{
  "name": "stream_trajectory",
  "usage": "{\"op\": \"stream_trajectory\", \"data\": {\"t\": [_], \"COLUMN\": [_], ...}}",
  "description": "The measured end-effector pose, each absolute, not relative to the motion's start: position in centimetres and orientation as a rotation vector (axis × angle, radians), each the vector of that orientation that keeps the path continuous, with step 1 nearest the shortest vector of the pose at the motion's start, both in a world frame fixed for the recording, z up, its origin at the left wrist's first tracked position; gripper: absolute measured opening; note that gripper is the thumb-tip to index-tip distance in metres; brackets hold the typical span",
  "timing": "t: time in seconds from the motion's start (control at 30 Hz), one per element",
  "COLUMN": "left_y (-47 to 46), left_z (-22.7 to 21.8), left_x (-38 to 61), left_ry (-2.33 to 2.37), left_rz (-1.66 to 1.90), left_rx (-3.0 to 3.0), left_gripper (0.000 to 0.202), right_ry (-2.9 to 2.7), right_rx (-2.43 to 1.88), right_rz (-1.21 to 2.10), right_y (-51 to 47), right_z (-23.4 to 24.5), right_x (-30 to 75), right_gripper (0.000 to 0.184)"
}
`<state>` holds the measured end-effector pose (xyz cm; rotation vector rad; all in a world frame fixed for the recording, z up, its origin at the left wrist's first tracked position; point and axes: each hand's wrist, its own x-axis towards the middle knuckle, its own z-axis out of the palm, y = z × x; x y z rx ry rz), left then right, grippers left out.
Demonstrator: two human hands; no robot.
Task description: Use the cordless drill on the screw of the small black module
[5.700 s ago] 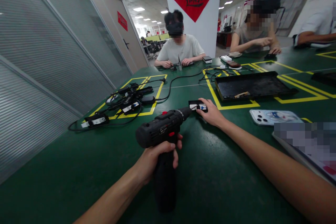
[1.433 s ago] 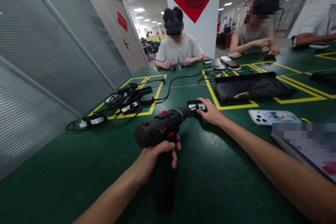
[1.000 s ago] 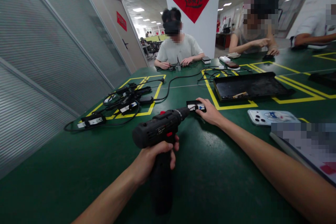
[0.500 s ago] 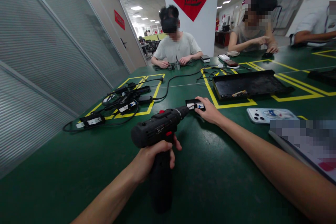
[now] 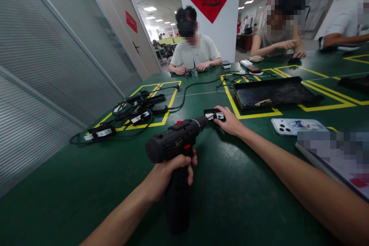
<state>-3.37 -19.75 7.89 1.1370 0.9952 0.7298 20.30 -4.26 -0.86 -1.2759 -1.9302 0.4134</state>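
Observation:
My left hand [image 5: 168, 175] is closed round the grip of a black cordless screwdriver [image 5: 175, 146], its nose pointing away toward a small black adapter box with a white label [image 5: 213, 115]. My right hand [image 5: 230, 123] reaches across the green table [image 5: 86, 184], and its fingers press on that box, holding it down on the table. The tool's tip sits right at the near end of the box.
A pile of black adapters and cables [image 5: 135, 109] lies in a yellow-taped square at left. A black tray [image 5: 273, 92] sits beyond my right hand, a white phone [image 5: 296, 126] beside my right forearm. Three people sit at the far side.
Almost nothing: both hands keep their hold, the screwdriver stays pointed at the box. The view has shifted slightly.

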Motion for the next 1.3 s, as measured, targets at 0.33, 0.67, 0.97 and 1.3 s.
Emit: {"op": "stream_trajectory", "data": {"t": [0.33,0.67,0.97,1.3], "left_y": [-19.86,-19.95,-19.75,-19.75], "left_z": [8.08,8.44,8.17,8.31], "left_x": [-3.10,-2.79,-3.11,-3.30], "left_ry": [1.050,1.119,1.097,1.076], "left_rz": [0.710,0.676,0.655,0.661], "left_rx": [1.198,1.209,1.183,1.226], "left_gripper": [0.023,0.018,0.018,0.018], "right_ry": [-1.931,-1.929,-1.930,-1.938], "right_rx": [-1.279,-1.275,-1.276,-1.276], "right_rz": [0.412,0.429,0.413,0.415], "right_y": [-4.16,-4.25,-4.10,-4.31], "right_z": [-0.88,-0.83,-0.91,-0.67], "right_x": [20.27,20.26,20.23,20.28], "right_gripper": [0.050,0.051,0.051,0.050]}}
